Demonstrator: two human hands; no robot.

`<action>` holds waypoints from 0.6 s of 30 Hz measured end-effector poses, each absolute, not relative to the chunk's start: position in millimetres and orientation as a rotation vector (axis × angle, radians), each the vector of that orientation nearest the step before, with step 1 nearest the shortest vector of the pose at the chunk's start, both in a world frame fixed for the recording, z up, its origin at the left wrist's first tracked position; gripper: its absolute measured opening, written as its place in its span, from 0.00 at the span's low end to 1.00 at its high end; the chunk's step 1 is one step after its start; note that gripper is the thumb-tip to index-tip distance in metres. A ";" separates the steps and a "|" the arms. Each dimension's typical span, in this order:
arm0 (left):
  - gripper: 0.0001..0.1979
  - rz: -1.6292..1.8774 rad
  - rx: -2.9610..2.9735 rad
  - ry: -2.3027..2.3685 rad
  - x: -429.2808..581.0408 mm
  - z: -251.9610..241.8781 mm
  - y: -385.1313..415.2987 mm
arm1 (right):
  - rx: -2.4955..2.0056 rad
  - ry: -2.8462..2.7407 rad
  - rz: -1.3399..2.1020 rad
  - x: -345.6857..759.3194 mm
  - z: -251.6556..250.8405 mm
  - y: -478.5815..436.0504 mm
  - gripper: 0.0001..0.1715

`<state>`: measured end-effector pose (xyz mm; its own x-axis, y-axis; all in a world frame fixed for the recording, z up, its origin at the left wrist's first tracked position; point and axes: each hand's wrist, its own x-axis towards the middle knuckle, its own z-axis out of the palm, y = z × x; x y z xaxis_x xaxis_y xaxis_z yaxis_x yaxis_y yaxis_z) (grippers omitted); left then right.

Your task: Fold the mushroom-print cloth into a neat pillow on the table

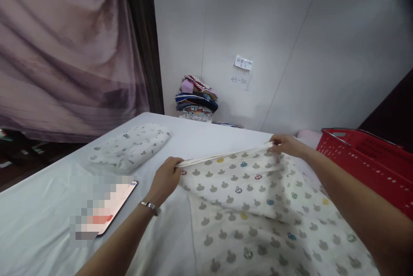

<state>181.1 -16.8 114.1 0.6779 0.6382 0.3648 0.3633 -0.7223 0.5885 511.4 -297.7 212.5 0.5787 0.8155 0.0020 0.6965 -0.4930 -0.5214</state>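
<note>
A white cloth (pixel 232 220) printed with grey and coloured rabbit heads spreads over the near right part of the white-covered table (pixel 38 207). My left hand (pixel 167 177), with a metal band on its wrist, pinches the far left corner of the cloth. At the far right corner, my right hand (pixel 284 143) grips the same edge. Between both hands that edge is stretched fairly straight and raised a little, while the lower part lies in loose folds. The near end of the cloth runs out of view.
Left of my left hand lies a phone (pixel 119 200), partly blurred out. Behind it sits a folded white patterned cloth (pixel 132 145). A red plastic basket (pixel 364 168) stands at right. Folded clothes (pixel 196 97) are stacked beyond the table by the wall (pixel 277 44). A pinkish curtain (pixel 71 44) hangs at left.
</note>
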 end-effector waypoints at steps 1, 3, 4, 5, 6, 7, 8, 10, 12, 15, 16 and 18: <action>0.13 0.773 2.427 0.772 182.2 115.4 -17.4 | -2.279 -1.193 0.386 510.7 212.9 -300.9 0.17; 0.11 0.781 2.436 0.778 182.9 118.2 -18.9 | -2.198 -1.172 0.489 510.1 210.9 -306.8 0.19; 0.11 0.794 2.435 0.782 182.6 119.9 -19.6 | -2.181 -1.162 0.531 510.1 208.7 -309.4 0.19; 0.10 0.812 2.432 0.786 182.0 122.1 -20.2 | -2.175 -1.154 0.562 510.0 206.0 -311.7 0.18; 0.10 0.840 2.427 0.786 181.1 124.6 -20.7 | -2.178 -1.150 0.576 509.7 203.1 -313.6 0.17; 0.09 0.878 2.422 0.783 180.1 127.4 -21.1 | -2.193 -1.156 0.568 508.9 200.0 -315.0 0.15; 0.09 0.923 2.418 0.779 179.2 130.1 -21.3 | -2.222 -1.176 0.538 507.4 197.0 -316.0 0.14; 0.09 1.000 2.418 0.769 177.6 134.3 -21.2 | -2.302 -1.254 0.427 502.3 191.5 -316.6 0.11; 0.09 1.025 2.428 0.764 176.4 135.8 -20.3 | -2.352 -1.326 0.252 496.1 186.0 -316.1 0.09; 0.08 0.992 2.418 0.784 174.1 133.0 -17.5 | -2.310 -1.311 0.025 488.6 174.2 -315.6 0.09; 0.08 0.981 2.402 0.797 173.0 131.3 -16.2 | -2.289 -1.302 -0.006 486.8 169.0 -316.0 0.10; 0.08 0.951 2.356 0.830 170.5 127.8 -13.1 | -2.260 -1.319 -0.014 483.0 157.3 -317.8 0.10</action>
